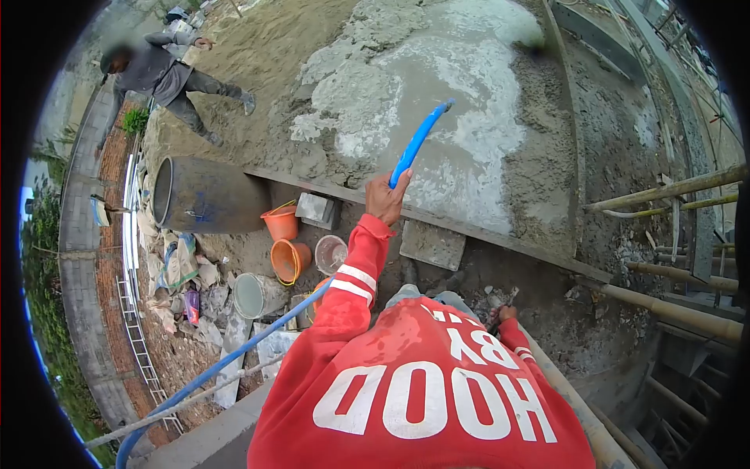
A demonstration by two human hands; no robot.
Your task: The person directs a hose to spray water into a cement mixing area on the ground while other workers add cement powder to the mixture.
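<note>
My left hand (387, 197), at the end of an outstretched red sleeve, is closed around a blue hose (419, 142). The hose's free end points away from me over a wet, grey-white cement mix (461, 94) with a pool of water in it. Behind my forearm, more of the hose runs down to the lower left. My right hand (506, 313) is low by my right side, mostly hidden by the sweater; its fingers cannot be made out. A concrete block (432, 245) lies between me and the board (500, 244) edging the mix.
A large dark drum (209, 195) lies on its side at left. Near it are orange buckets (289, 261), pale buckets (258, 296) and sacks (180, 262). A person in grey (168, 78) walks on sand at upper left. Bamboo poles (672, 187) jut in from the right.
</note>
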